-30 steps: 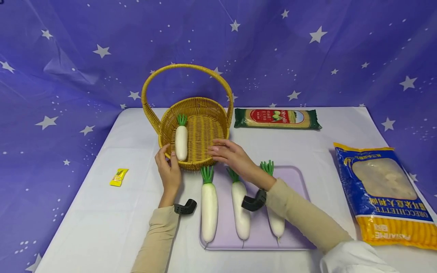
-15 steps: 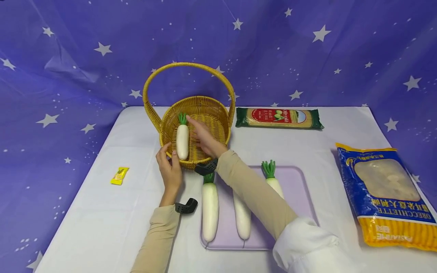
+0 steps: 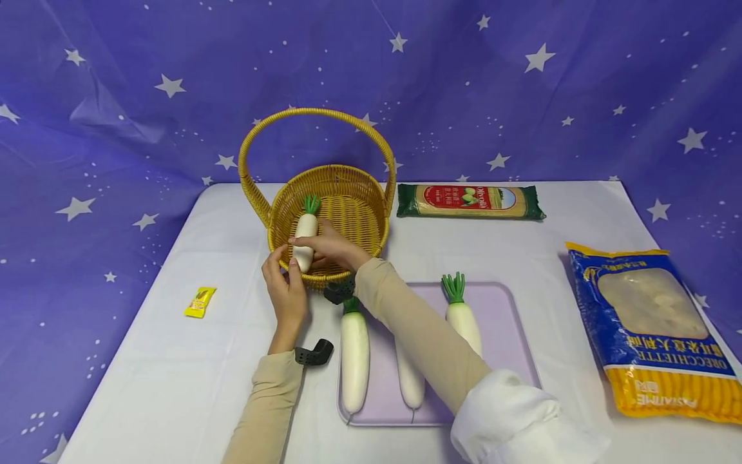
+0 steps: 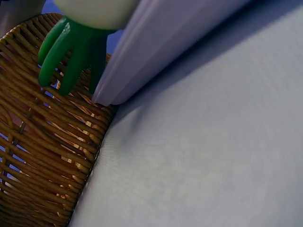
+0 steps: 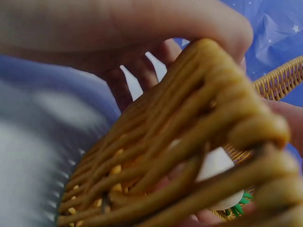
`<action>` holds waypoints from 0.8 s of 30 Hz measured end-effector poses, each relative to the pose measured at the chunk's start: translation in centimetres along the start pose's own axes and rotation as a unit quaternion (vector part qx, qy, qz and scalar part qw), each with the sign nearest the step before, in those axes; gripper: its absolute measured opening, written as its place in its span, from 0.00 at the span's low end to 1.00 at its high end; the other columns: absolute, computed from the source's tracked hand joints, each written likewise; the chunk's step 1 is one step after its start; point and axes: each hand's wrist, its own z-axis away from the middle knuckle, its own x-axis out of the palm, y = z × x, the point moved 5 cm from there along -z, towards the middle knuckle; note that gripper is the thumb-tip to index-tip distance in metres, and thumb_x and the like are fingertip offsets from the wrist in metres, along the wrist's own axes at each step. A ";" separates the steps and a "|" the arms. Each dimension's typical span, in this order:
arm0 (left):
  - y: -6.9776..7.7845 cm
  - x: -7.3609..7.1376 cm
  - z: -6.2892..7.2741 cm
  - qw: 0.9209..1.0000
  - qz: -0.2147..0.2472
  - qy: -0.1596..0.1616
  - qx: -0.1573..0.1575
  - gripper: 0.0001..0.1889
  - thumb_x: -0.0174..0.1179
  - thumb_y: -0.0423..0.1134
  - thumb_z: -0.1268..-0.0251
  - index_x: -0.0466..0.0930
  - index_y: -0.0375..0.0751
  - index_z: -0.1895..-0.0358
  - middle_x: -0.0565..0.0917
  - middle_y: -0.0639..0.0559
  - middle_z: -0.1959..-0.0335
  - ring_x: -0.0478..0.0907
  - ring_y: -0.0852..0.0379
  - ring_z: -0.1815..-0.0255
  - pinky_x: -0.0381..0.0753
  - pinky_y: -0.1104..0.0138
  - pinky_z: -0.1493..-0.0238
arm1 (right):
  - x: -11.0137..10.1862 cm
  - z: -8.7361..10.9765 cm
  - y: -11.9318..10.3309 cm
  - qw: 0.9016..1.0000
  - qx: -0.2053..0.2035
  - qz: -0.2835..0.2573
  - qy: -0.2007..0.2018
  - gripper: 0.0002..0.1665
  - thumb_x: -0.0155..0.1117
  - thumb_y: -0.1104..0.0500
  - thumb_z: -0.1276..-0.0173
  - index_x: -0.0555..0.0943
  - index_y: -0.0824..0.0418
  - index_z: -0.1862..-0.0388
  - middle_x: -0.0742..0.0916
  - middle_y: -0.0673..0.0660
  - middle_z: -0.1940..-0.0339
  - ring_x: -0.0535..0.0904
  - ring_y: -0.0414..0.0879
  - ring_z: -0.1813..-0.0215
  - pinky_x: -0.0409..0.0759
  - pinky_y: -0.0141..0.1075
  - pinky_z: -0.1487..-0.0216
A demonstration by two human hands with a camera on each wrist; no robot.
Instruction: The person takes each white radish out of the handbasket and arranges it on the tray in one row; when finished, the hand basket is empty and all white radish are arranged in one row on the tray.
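In the head view, my left hand (image 3: 286, 293) holds the near-left rim of a yellow wicker basket (image 3: 356, 216), its thumb inside and the fingers outside. A white radish (image 3: 306, 227) with a green top leans inside the basket on the left. My right hand (image 3: 335, 247) reaches over the near rim and grips this radish, thumb across it and fingers at its right side, partly hidden. The right wrist view has my right hand (image 5: 189, 21) above the basket's woven wall (image 5: 184, 123), with the white radish (image 5: 220, 177) glimpsed behind it.
A lilac tray (image 3: 504, 322) stands before the basket with white radishes (image 3: 355, 361) on it, one partly under my right forearm. Behind lies a spaghetti pack (image 3: 471, 201); at right, a blue pasta bag (image 3: 655, 328); at left, a small yellow packet (image 3: 200, 302).
My right hand has moved left from the basket's right rim into the basket and taken hold of the radish, which now tilts slightly. My left hand stays on the rim.
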 end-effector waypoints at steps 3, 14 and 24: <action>0.6 -0.2 0.1 1.000 0.000 0.005 0.003 0.18 0.43 0.41 0.33 0.66 0.40 0.42 0.64 0.37 0.44 0.60 0.58 0.64 0.62 0.70 0.61 | 0.3 -0.2 0.1 1.000 -0.005 -0.005 -0.010 0.51 0.64 0.55 0.42 0.44 0.53 0.28 0.73 0.66 0.45 0.81 0.56 0.56 0.79 0.46 0.54; 4.1 -0.8 0.6 1.000 0.015 0.012 0.001 0.18 0.44 0.31 0.36 0.67 0.29 0.44 0.64 0.27 0.46 0.60 0.55 0.63 0.57 0.78 0.62 | 0.9 -0.5 0.1 1.000 -0.017 -0.003 -0.018 0.49 0.62 0.61 0.40 0.44 0.54 0.28 0.71 0.69 0.44 0.82 0.55 0.60 0.78 0.47 0.53; 0.2 0.0 0.0 1.000 -0.001 0.009 0.003 0.18 0.44 0.38 0.33 0.67 0.40 0.41 0.65 0.37 0.44 0.61 0.55 0.62 0.60 0.73 0.61 | 0.8 -0.6 -0.2 0.999 -0.015 0.029 -0.003 0.53 0.62 0.62 0.41 0.38 0.52 0.27 0.66 0.69 0.38 0.81 0.53 0.65 0.79 0.45 0.55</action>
